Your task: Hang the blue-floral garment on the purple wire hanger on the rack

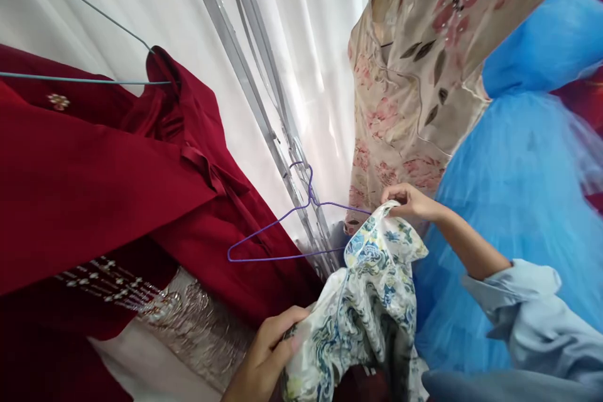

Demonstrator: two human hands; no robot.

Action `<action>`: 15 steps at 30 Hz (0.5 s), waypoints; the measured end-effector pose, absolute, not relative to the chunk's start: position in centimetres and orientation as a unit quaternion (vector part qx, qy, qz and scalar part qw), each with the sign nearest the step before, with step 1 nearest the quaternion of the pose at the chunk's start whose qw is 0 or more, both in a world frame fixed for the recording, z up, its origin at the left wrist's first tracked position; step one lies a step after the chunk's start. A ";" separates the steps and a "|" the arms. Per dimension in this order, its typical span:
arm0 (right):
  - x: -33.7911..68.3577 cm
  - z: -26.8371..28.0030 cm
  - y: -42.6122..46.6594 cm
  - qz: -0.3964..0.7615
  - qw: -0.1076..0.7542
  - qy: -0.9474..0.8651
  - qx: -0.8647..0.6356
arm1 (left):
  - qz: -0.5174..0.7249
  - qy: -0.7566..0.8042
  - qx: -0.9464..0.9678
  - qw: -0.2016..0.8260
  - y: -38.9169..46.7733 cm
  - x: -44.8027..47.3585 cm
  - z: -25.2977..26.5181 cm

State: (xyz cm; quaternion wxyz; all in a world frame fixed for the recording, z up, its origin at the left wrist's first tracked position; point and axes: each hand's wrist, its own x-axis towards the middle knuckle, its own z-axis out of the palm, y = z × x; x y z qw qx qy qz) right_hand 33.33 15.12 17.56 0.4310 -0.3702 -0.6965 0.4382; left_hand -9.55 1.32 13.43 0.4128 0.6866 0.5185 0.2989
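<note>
A white garment with blue, green and yellow patterning [372, 282] is held between my two hands. My right hand [407, 201] pinches its upper edge at one shoulder, beside the right end of a purple wire hanger [268, 257]. That end of the hanger passes behind or into the garment; which, I cannot tell. The hanger's left arm is bare, and its hook is up at a grey metal rack post. Lower down, my left hand [273, 345] grips the garment's left side between thumb and fingers. The garment's lower part runs out of view.
Dark red garments [94, 188] hang at left, one on a pale green hanger [85, 78]. A beige floral dress [391, 107] and a blue tulle dress [509, 169] hang at right. Grey metal posts [254, 75] stand before a white curtain [141, 0].
</note>
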 end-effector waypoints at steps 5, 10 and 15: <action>29.8 16.9 19.0 0.484 0.415 -0.728 -0.253 | 0.351 0.486 0.704 0.381 0.2 -7.3 14.0; 28.2 13.9 20.4 0.597 0.330 -0.697 -0.220 | 0.426 0.507 0.711 0.238 -1.6 -5.2 14.3; 27.3 10.2 20.3 0.727 0.313 -0.573 -0.214 | 0.523 0.573 0.630 -0.035 -3.1 -6.3 12.1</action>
